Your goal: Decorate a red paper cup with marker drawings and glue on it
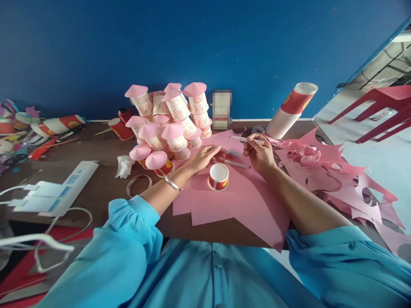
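Observation:
A short red and white cup (218, 177) stands upright with its opening up on pink paper sheets (247, 214). My right hand (259, 152) grips a white marker (239, 139) between thumb and fingers, above the paper. My left hand (207, 157) is just behind and left of the short cup, its fingers partly hidden behind the palm; whether it holds anything cannot be made out. Another white marker (236, 164) lies on the paper between the hands. Left of my left hand are stacked decorated cups (178, 107) with pink cone tops.
Pink paper scraps (321, 171) spread over the right side. A tall cup stack (285, 119) leans near the blue wall. On the left are a tape ring (139, 185), a crumpled tissue (124, 166), a white power strip (78, 179) with cables and a pile of craft items.

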A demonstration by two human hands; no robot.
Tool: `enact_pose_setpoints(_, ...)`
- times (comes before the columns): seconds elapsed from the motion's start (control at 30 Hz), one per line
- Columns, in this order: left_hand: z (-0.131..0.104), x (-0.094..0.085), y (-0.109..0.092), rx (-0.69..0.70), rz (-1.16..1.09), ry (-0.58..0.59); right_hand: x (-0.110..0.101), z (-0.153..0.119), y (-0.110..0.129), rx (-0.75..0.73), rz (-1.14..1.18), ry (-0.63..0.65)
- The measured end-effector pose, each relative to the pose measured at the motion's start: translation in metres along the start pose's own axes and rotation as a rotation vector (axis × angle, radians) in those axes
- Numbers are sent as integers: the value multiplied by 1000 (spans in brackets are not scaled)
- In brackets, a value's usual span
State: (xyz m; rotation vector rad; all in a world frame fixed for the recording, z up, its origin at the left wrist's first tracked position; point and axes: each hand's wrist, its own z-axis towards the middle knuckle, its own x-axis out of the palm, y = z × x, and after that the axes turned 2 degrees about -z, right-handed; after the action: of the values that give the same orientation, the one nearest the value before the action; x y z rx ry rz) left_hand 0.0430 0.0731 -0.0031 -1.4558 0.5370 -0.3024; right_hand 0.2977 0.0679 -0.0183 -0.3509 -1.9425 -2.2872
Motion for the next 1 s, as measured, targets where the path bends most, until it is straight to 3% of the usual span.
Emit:
enact_pose_setpoints(0.1, -23, 1, -16, -11, -81, 48, 0, 1, 1, 9, 22, 10)
enact_pose_setpoints(0.2, -44, 3, -23, 145, -71, 124, 1, 0, 0, 18, 52, 16)
enact_pose_setpoints(0.3, -55, 0, -16, 251, -63, 266, 3, 0, -1, 26, 74, 23)
enact_pose_setpoints(0.43, -54, -7, 3, 134, 8, 339, 4, -2, -1, 28, 84, 36)
enact_pose_setpoints(0.6, -52, -2, 5, 75, -19, 290, 4, -3, 0, 20, 103, 43)
enact_pose_setpoints(0.83, -47, 22, -12, -102, -681, 60, 5, -1, -1, -5, 110, -29)
enact_pose_setpoints(0.93, -43, 31, -14, -188, -839, 59, 7, -3, 1, -35, 108, -67)
enact_pose_setpoints(1.0, -42, 33, -13, -161, -881, 76, 8, -4, 2, -59, 93, -50)
